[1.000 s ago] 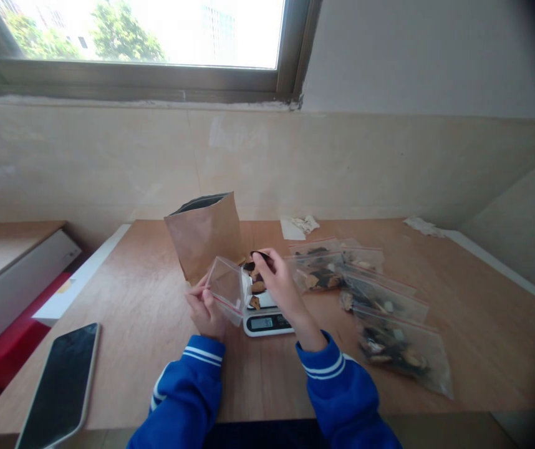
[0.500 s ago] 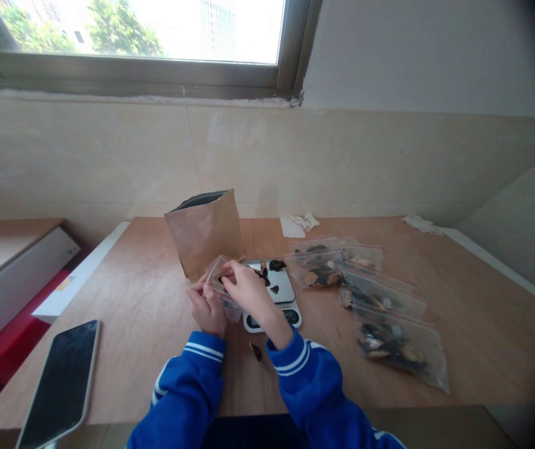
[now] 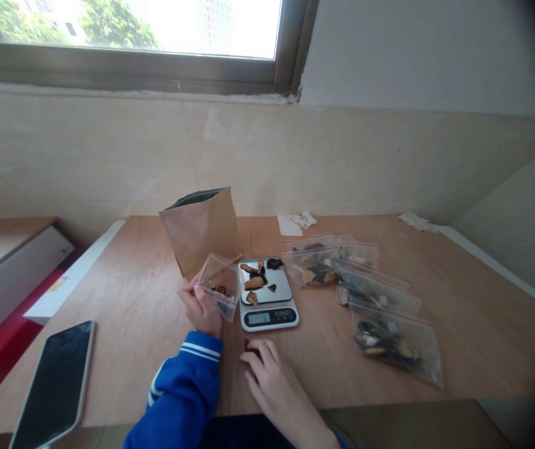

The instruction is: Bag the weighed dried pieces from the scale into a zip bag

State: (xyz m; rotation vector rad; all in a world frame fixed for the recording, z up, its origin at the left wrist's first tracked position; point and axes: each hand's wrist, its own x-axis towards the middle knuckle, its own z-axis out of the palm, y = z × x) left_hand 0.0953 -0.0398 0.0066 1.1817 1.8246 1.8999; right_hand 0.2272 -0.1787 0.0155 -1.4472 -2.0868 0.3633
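Note:
My left hand (image 3: 202, 312) pinches a small clear zip bag (image 3: 221, 274) that stands tilted with a few dried brown pieces (image 3: 219, 290) inside. Just right of it sits a white kitchen scale (image 3: 270, 317). Several dried slices (image 3: 254, 283), dark-skinned with tan flesh, lie on the scale's plate. In front of the scale, my right hand (image 3: 274, 377) has its fingers closed round a dark dried slice (image 3: 251, 347) at the tabletop, which they partly cover. Behind the bag a brown paper pouch (image 3: 202, 231) stands upright with its top gaping.
Several filled zip bags (image 3: 396, 346) lie overlapping to the right of the scale. A phone or tablet (image 3: 55, 377) is at the near left edge. Crumpled tissue (image 3: 302, 219) and a white card (image 3: 289, 226) lie by the wall.
My right hand has left the clear bag's mouth and come down toward me, to the dark slice on the table. My left hand still holds the bag. The scale's plate is now uncovered.

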